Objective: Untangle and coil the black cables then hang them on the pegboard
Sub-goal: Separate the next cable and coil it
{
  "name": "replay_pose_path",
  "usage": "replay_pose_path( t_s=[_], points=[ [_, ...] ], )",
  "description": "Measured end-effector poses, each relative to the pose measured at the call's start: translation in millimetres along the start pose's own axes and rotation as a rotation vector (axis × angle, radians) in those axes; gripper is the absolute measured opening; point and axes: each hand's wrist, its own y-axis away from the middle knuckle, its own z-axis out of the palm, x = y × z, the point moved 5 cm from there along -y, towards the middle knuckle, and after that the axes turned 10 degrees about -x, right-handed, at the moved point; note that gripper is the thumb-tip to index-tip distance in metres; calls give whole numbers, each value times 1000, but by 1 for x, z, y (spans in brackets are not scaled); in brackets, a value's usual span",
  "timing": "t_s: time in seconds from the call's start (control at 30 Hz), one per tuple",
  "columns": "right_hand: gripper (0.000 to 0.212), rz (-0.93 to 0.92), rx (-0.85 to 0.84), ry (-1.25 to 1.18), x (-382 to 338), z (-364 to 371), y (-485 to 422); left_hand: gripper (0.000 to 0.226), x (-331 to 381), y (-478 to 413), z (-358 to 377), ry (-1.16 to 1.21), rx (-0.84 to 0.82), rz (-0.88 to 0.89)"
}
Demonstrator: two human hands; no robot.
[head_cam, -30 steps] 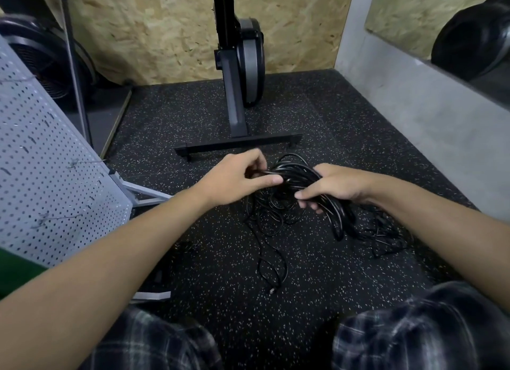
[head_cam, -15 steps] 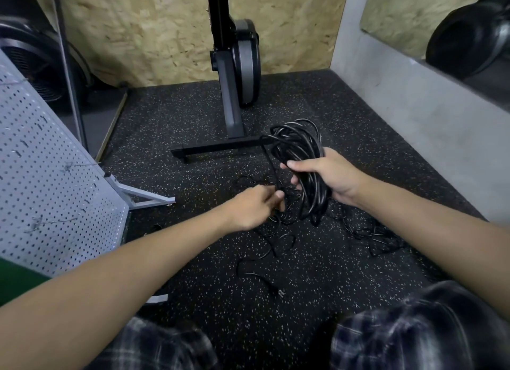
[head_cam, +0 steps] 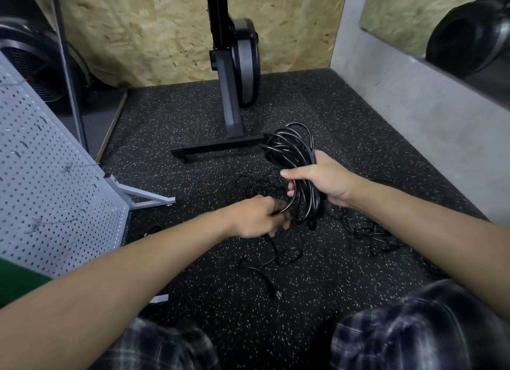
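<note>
Over speckled black rubber flooring [head_cam: 193, 116], right hand [head_cam: 328, 182] clasps a thick black cable coil [head_cam: 289, 146] mid-bundle, probably the best hold; left hand [head_cam: 256, 218] pinches its likely limp trailing strand [head_cam: 288, 206].

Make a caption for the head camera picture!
Right hand grips a black cable coil; left hand holds a loose strand.

Glossy black cables [head_cam: 292, 154], black floor [head_cam: 317, 107] speckled white, grey pegboard [head_cam: 49, 198] dotted with dark holes, dark plaid trousers [head_cam: 414, 339].
</note>
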Motion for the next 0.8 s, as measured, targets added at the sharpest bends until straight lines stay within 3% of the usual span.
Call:
replay_pose_path(
  t_s=[0.33, 0.43, 0.53, 0.67, 0.8],
  points=[
    [18, -4, 266, 406, 1, -43, -2, 22, -37, 6, -17, -120, 102, -53],
    [36, 25, 309, 538, -2, -49, 0, 25, -50, 12, -24, -70, 135, -102],
    [56, 60, 287, 679, 1, -50, 0, 27, -44, 16, -30, -125, 200, -35],
    [100, 93, 215, 742, 7, -44, -2, 24, -14, 18, -39, -265, 316, 119],
    [95, 38, 117, 675, 9, -31, -5, 26, 1, 17, -43, -287, 347, 168]
  ],
)
